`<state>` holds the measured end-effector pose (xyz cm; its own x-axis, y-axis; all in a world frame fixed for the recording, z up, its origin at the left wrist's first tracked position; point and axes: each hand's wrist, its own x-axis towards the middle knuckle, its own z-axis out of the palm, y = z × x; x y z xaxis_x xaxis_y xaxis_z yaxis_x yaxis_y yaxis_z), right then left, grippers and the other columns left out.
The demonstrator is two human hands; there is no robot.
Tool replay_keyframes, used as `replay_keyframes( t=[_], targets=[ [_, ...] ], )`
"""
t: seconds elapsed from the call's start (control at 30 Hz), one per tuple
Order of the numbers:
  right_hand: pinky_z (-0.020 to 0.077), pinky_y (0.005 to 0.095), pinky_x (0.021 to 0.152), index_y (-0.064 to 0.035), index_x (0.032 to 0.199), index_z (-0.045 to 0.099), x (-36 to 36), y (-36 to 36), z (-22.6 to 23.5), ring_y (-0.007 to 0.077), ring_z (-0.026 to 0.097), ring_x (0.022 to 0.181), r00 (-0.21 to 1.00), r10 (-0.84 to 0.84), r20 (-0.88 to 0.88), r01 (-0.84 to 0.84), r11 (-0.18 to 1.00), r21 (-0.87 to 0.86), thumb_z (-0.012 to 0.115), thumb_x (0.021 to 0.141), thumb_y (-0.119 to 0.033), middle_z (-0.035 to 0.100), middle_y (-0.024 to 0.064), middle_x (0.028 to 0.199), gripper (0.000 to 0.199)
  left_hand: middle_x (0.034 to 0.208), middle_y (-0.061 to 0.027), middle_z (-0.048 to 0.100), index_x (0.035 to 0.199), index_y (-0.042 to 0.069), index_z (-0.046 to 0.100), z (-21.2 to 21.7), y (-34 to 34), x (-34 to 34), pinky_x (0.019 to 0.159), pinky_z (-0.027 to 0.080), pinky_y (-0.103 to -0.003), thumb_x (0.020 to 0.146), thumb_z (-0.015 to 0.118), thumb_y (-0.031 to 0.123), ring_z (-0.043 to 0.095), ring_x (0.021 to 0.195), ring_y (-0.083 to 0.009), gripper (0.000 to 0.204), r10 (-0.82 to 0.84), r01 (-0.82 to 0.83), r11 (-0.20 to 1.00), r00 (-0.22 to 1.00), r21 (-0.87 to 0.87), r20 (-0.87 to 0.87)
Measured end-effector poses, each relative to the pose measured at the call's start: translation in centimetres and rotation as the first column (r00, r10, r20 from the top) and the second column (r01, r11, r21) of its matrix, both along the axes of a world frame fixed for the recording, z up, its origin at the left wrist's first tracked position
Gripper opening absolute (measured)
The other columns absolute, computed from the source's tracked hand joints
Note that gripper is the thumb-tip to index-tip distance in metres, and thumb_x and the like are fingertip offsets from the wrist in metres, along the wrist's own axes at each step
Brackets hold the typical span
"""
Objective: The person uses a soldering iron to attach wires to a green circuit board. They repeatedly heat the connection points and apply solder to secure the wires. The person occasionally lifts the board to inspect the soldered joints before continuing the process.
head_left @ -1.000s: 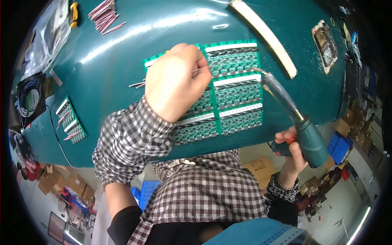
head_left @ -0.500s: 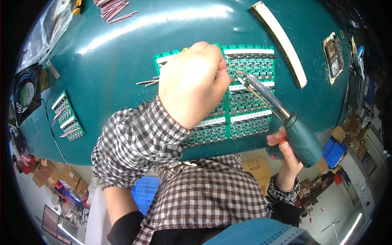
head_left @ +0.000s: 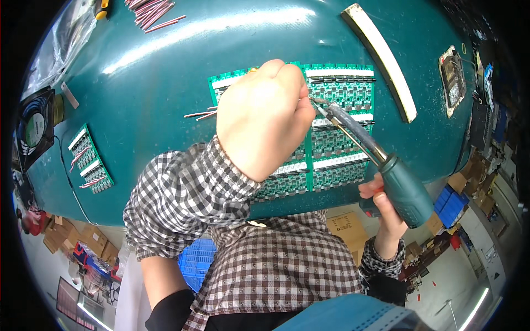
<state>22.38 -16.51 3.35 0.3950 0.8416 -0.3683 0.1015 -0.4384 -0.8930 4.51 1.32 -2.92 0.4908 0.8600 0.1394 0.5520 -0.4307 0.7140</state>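
Observation:
My right hand [head_left: 389, 212] is wrapped round the green handle of a soldering iron [head_left: 408, 190] with a thin tube alongside its shaft. The tip points left and down onto a panel of green circuit boards [head_left: 342, 135], close to my left fingertips. My left hand [head_left: 262, 113] is closed in a pinch above the left half of the panel; whatever its fingers hold is hidden. Several thin red and white wires [head_left: 200, 115] stick out from behind that hand on its left side. White strips and rows of small black parts run across the panel.
On the green table mat [head_left: 149, 105] lie a wire bundle [head_left: 150, 12] at the far left, a smaller circuit board [head_left: 91, 158] with wires, and a curved white strip [head_left: 381, 60]. A fan [head_left: 37, 124] stands at the left edge, a worn tray [head_left: 452, 81] at the right.
The iron's tip and my left fingertips have drawn slightly closer together over the panel. The whole scene has shifted a little in the picture; both hands keep their grips.

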Motion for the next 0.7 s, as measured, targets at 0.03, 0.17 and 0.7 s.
replay_keyframes(
  t=[0.03,0.17,0.7],
  targets=[
    [0.0571,0.0356,0.065,0.0096,0.111,0.057,0.0,0.0,0.0,0.026,0.067,0.073,1.0,-0.001,0.001,0.001,1.0,0.001,0.066,0.081,-0.014,0.063,0.0159,0.091,0.039,0.066,-0.0048,0.052,0.071,0.005,0.055,0.0,0.0,0.0,0.051,0.043,-0.03,0.067,0.065,-0.001,0.051,0.055,-0.0189,0.012,-0.001,0.001,1.0,1.0,-0.002,-0.002],
    [0.057,0.0357,0.066,0.0095,0.112,0.056,0.0,0.1,0.1,0.0265,0.067,0.074,1.0,-0.002,-0.003,0.002,1.0,-0.007,0.065,0.081,-0.014,0.063,0.0159,0.09,0.04,0.066,-0.0047,0.052,0.072,0.005,0.056,0.2,0.0,0.0,0.051,0.044,-0.03,0.067,0.065,0.0,0.052,0.056,-0.0188,0.013,0.002,-0.002,1.0,1.0,0.003,-0.016],
    [0.0548,0.0343,0.066,0.0089,0.112,0.057,-0.9,0.4,1.4,0.025,0.066,0.073,0.994,-0.092,0.054,0.095,0.995,-0.041,0.065,0.08,-0.011,0.065,0.0154,0.086,0.039,0.066,-0.0053,0.053,0.072,0.005,0.056,0.1,-0.1,0.0,0.051,0.044,-0.03,0.067,0.065,0.0,0.052,0.055,-0.0186,0.012,-0.007,0.007,1.0,1.0,-0.001,-0.005]
  ],
)
